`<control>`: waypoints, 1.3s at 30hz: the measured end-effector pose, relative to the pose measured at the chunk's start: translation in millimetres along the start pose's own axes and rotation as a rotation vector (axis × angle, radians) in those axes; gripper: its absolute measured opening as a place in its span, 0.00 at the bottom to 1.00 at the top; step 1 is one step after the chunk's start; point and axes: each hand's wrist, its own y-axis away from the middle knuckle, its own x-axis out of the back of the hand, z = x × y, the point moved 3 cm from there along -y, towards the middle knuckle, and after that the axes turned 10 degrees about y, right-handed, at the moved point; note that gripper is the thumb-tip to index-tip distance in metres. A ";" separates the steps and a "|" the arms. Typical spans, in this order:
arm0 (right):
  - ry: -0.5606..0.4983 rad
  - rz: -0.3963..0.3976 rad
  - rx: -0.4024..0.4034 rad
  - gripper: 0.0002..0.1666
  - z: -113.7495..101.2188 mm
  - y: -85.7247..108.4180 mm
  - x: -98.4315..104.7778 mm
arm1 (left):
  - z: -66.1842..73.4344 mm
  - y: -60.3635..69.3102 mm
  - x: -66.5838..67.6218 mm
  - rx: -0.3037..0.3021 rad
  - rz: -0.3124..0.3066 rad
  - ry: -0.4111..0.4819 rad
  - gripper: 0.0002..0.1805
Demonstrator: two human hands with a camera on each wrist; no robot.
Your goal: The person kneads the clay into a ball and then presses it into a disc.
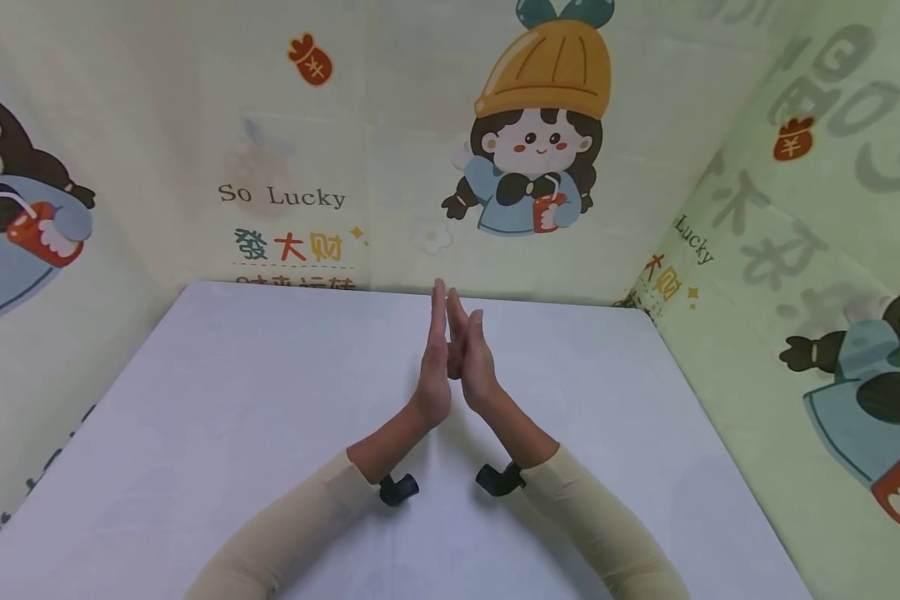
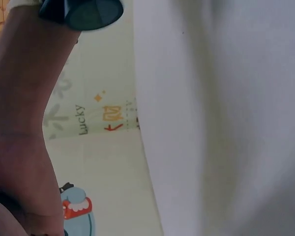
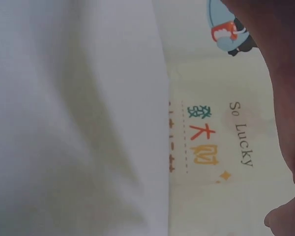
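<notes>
Above the table, my left hand and my right hand meet at the fingers, palms facing each other. Their fingers are straight and point up and away from me. A small gap shows between the heels of the hands. Neither one holds any object. In the left wrist view, a bare forearm and part of a hand run down the left side. Skin of a wrist and hand fills the right edge of the right wrist view, too cropped to tell the fingers apart.
A white table spreads beneath both arms. Behind it stands a cloth wall printed with cartoon figures and lettering, and similar walls flank both sides. Dark wrist cameras hang under the light sleeves.
</notes>
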 end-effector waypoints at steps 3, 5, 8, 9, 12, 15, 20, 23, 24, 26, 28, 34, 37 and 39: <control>-0.008 -0.009 0.036 0.49 0.2 1.2 -3.5 | -0.5 -8.5 4.0 -0.011 0.018 0.004 0.39; -0.009 -0.013 0.059 0.50 -0.3 1.7 -5.5 | -0.8 -14.3 6.2 -0.015 0.025 0.021 0.41; -0.015 -0.020 0.088 0.51 -1.7 2.7 -8.3 | -1.2 -22.1 9.5 -0.011 0.037 0.049 0.44; -0.013 -0.024 0.097 0.51 -2.3 3.0 -9.0 | -1.4 -24.4 10.6 -0.005 0.042 0.062 0.44; 0.002 -0.037 0.124 0.53 -3.6 4.3 -11.3 | -2.3 -31.3 14.9 0.008 0.062 0.074 0.44; 0.025 -0.045 0.149 0.54 -6.3 6.0 -13.4 | -3.1 -38.7 20.2 0.012 0.080 0.063 0.43; 0.062 -0.054 0.190 0.53 -11.4 10.1 -16.6 | -7.8 -48.9 29.9 0.025 0.101 0.001 0.43; 0.105 -0.052 0.207 0.51 -12.0 13.0 -18.2 | -14.2 -48.7 34.2 0.060 0.094 -0.051 0.43; 0.122 -0.047 0.212 0.49 -11.5 14.0 -18.5 | -17.1 -46.9 35.0 0.076 0.085 -0.064 0.41; 0.147 -0.032 0.214 0.46 -9.9 16.1 -18.9 | -22.9 -40.9 35.3 0.120 0.065 -0.077 0.40; 0.169 -0.011 0.214 0.45 -7.8 17.6 -18.4 | -28.5 -33.7 34.2 0.161 0.041 -0.075 0.38; 0.222 0.047 0.240 0.48 -7.2 14.0 -14.1 | -35.2 -16.2 24.4 0.196 -0.035 -0.041 0.35; 0.258 0.081 0.266 0.50 -10.4 8.1 -9.0 | -35.3 -9.8 18.1 0.191 -0.059 -0.068 0.33; 0.281 0.101 0.278 0.51 -12.2 3.2 -4.1 | -34.0 -6.3 13.5 0.195 -0.076 -0.079 0.32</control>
